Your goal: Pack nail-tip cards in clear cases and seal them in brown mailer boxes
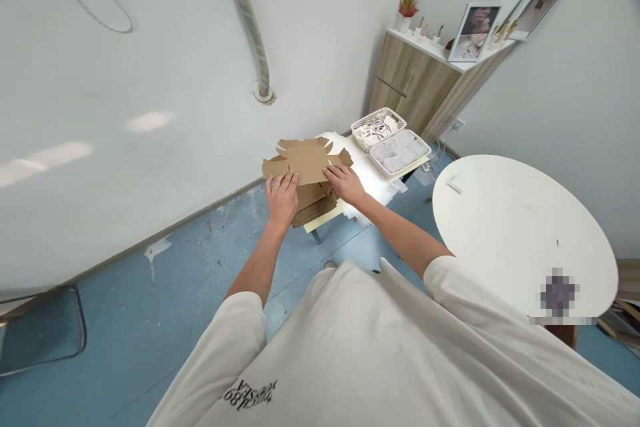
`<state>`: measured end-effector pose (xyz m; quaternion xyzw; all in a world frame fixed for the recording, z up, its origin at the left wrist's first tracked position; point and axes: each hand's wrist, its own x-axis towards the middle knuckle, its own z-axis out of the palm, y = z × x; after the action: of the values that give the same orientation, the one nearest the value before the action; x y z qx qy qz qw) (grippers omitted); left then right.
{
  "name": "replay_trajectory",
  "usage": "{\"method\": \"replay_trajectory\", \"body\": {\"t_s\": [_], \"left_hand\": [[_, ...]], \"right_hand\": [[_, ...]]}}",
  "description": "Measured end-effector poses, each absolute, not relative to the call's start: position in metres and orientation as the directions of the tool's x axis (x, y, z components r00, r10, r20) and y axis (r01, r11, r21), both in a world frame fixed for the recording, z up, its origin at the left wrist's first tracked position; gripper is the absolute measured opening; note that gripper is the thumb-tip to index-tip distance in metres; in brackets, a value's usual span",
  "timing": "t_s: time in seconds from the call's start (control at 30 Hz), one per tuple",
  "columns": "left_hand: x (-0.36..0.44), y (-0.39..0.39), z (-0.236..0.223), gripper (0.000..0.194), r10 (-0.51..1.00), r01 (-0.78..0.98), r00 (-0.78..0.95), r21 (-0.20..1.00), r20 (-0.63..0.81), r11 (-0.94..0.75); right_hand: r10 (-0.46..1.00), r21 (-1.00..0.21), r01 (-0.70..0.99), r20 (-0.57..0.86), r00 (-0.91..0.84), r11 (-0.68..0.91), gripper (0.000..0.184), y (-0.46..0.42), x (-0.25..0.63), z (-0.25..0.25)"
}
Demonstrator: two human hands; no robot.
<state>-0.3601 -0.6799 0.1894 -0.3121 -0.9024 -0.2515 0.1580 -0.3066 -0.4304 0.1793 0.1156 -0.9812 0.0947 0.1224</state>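
A brown cardboard box blank (306,159), unfolded with cut flaps and slots, lies tilted over a stack of similar flat cardboard (316,208). My left hand (283,199) grips its near left edge, fingers on top, with a ring on one finger. At the near right edge, my right hand (345,183) holds the same blank, fingers closed over the cardboard. Both thumbs are mostly hidden. Beside the stack, white sheets (370,181) cover part of the low table (325,219).
Two white baskets stand on the table's far end: one with small packets (379,128), one with pale wrapped items (400,150). A white oval table (520,227) is at right, a wooden cabinet (417,73) behind. The wall (175,67) runs along the left.
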Motion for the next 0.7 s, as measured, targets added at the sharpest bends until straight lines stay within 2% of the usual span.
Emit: {"method": "replay_trajectory", "body": {"t_s": [0.37, 0.7], "left_hand": [[-0.325, -0.557, 0.195, 0.055, 0.643, 0.761, -0.647, 0.306, 0.409, 0.572], [-0.226, -0.391, 0.174, 0.051, 0.827, 0.887, -0.449, 0.281, 0.338, 0.367]], "right_hand": [[0.043, -0.195, -0.013, 0.278, -0.96, 0.981, 0.056, -0.331, -0.217, 0.185], [0.278, -0.127, 0.255, 0.221, -0.935, 0.958, 0.054, -0.2, -0.06, 0.167]]}}
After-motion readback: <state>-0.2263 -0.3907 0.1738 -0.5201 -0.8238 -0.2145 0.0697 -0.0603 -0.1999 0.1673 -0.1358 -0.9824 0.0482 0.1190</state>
